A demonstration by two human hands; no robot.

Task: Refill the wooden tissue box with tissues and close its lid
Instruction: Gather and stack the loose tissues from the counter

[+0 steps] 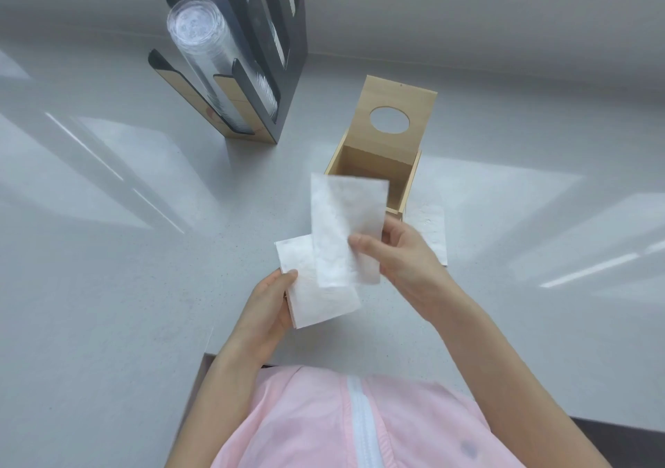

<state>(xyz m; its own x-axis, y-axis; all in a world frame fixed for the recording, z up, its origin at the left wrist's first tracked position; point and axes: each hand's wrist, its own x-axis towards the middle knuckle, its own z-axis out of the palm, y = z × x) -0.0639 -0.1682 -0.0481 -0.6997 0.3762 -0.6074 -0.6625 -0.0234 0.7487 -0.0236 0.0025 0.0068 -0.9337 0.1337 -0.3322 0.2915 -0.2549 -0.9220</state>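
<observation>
The wooden tissue box [405,180] stands on the counter ahead of me, its lid [397,102] with a round hole tipped up and back. The inside looks empty where I can see it. My left hand [268,307] holds a stack of folded white tissues [316,302] from its left side, just above the counter. My right hand [399,257] pinches a single folded tissue [342,223] and holds it upright over the stack, in front of the box. Another white tissue [431,226] lies flat on the counter to the right of the box, partly behind my right hand.
A black and wood cup dispenser [252,72] with stacked clear plastic cups [212,46] stands at the back left on the grey counter [108,269]. The counter's front edge runs just before my pink jacket [342,421].
</observation>
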